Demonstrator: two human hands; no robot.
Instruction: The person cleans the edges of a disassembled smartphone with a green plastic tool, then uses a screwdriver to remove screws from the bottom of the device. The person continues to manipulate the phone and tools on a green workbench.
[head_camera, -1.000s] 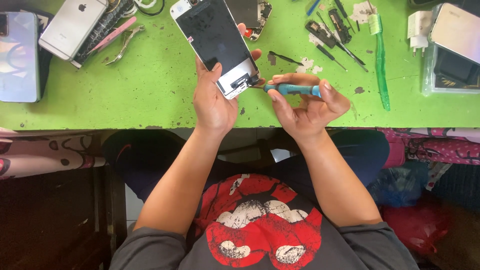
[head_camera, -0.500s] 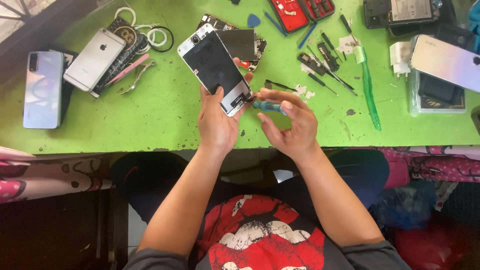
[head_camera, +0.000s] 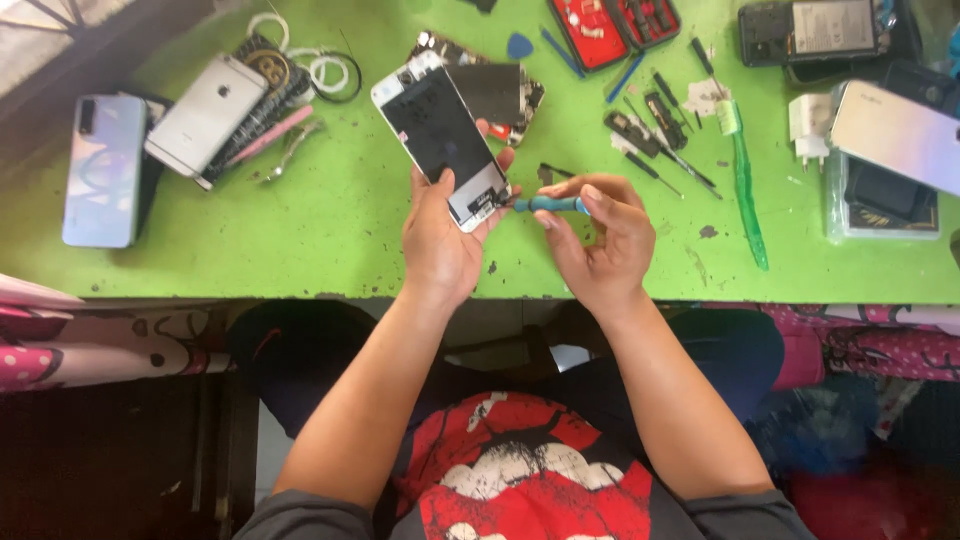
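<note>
Since the earlier frame the phone (head_camera: 441, 145) and both hands sit a little lower in the frame, as more of the worktop (head_camera: 330, 240) shows at the top. The left hand (head_camera: 440, 240) grips the phone's lower end at centre; the right hand (head_camera: 600, 240) pinches a blue screwdriver (head_camera: 550, 204), its tip at the phone's bottom edge. It seems a screw there is being worked; the next move needs a steady tip. The tip and the screw are too small to make out.

Green table (head_camera: 300, 230), teal screwdriver (head_camera: 550, 204), white-framed blk phone (head_camera: 440, 140).
</note>
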